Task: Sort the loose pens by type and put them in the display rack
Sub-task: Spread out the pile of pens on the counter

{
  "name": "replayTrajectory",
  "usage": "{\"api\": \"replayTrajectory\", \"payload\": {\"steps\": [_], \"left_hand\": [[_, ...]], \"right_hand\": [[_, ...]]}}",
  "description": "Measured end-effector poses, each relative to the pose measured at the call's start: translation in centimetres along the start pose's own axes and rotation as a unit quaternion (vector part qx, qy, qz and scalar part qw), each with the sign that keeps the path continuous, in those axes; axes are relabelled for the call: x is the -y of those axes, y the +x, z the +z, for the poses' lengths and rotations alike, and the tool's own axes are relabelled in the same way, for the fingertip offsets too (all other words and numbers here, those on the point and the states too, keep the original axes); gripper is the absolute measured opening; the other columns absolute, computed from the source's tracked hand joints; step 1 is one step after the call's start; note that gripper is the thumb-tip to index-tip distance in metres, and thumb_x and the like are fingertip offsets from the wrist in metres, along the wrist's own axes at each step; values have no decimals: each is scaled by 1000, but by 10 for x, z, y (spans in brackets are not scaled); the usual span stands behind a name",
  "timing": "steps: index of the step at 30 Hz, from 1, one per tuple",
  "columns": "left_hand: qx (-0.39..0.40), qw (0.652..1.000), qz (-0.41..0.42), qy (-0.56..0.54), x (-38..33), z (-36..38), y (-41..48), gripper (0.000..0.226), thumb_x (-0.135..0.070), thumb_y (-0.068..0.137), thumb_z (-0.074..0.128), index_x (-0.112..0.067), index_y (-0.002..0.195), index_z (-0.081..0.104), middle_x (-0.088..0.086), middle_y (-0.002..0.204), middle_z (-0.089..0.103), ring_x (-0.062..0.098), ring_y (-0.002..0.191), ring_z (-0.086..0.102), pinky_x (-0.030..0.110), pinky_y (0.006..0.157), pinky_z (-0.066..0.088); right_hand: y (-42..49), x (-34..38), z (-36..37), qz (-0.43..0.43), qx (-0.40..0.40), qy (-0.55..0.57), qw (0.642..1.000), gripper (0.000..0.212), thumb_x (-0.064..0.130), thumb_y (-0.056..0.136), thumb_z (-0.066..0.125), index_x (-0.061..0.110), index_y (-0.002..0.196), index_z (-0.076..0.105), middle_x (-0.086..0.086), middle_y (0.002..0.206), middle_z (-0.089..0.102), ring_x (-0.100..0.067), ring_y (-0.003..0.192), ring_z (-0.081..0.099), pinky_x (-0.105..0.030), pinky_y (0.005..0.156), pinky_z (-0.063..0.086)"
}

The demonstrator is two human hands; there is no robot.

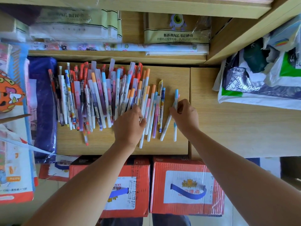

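A big pile of loose pens (pixel 97 98) lies spread on the wooden shelf (pixel 162 144): red-capped, blue-capped, orange-capped and clear-capped ones mixed. My left hand (pixel 130 126) rests on the pile's right side, fingers curled among white pens with orange and pink caps. My right hand (pixel 184 115) grips two white pens with blue caps (pixel 175 98), set apart to the right of the pile; their lower ends stick out below the hand. No display rack is visible.
A dark blue pouch (pixel 44 101) lies left of the pile. Wrapped notebooks (pixel 175 38) stand on the upper shelf. Plastic bags (pixel 260 79) sit at the right. Two red cartons (pixel 187 186) stand below the shelf edge. Packaged books (pixel 14 128) lean at the left.
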State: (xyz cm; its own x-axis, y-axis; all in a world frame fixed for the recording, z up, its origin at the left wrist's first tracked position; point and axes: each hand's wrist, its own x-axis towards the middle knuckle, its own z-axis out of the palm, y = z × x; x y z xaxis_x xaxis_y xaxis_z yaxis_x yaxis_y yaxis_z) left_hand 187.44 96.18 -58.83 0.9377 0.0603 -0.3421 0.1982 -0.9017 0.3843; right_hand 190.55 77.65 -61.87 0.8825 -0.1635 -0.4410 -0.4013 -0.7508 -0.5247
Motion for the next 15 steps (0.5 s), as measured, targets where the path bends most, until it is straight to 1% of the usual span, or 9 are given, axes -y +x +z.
{"api": "replayTrajectory", "payload": {"steps": [2, 4, 7, 9, 11, 12, 15], "left_hand": [[-4, 1000, 18, -17, -4, 2, 1, 15, -29, 89, 63, -18, 86, 53, -11, 66, 49, 13, 57, 54, 25, 51, 37], [4, 1000, 29, -11, -10, 5, 2, 12, -28, 89, 63, -20, 87, 55, -10, 71, 53, 12, 59, 53, 25, 52, 37], [19, 1000, 15, 16, -17, 11, 4, 7, -28, 89, 62, -22, 88, 58, -9, 81, 60, 10, 66, 57, 23, 53, 36], [23, 999, 6, 35, -21, 15, 6, 10, -31, 89, 62, -21, 90, 60, -8, 85, 61, 12, 68, 59, 23, 54, 37], [28, 998, 15, 62, -25, 17, 6, 15, -34, 89, 63, -19, 91, 61, -6, 87, 63, 13, 69, 62, 26, 56, 45], [32, 996, 23, 81, -28, 18, 5, 18, -37, 88, 64, -19, 92, 62, -5, 88, 64, 13, 70, 63, 26, 56, 46], [43, 989, 31, 138, -34, 20, 4, 25, -44, 88, 62, -19, 89, 62, -5, 85, 63, 13, 67, 62, 24, 53, 41]], "right_hand": [[-1, -1, -2, -14, 5, -15, 1000, 21, 28, 88, 66, 12, 95, 55, 0, 78, 60, -15, 68, 57, -28, 57, 50], [-2, -2, -3, -30, -4, -18, 999, 21, 28, 87, 66, 12, 95, 55, 0, 78, 60, -14, 67, 56, -28, 57, 49], [0, -5, -3, -32, -15, 5, 999, 18, 27, 89, 64, 12, 95, 55, -3, 77, 61, -17, 66, 58, -32, 58, 51], [1, -5, -4, -31, -10, 6, 999, 20, 28, 88, 64, 12, 96, 55, -3, 78, 62, -19, 68, 58, -34, 60, 51], [1, -5, -6, -46, -11, 3, 999, 22, 29, 88, 65, 12, 98, 56, -3, 80, 63, -18, 70, 59, -33, 61, 51], [1, -5, -6, -56, -13, 5, 998, 23, 28, 87, 66, 11, 99, 57, -3, 81, 64, -18, 70, 60, -32, 61, 52], [1, -6, -8, -79, -6, 43, 996, 21, 24, 87, 67, 10, 99, 59, -2, 81, 66, -18, 70, 62, -33, 63, 54]]}}
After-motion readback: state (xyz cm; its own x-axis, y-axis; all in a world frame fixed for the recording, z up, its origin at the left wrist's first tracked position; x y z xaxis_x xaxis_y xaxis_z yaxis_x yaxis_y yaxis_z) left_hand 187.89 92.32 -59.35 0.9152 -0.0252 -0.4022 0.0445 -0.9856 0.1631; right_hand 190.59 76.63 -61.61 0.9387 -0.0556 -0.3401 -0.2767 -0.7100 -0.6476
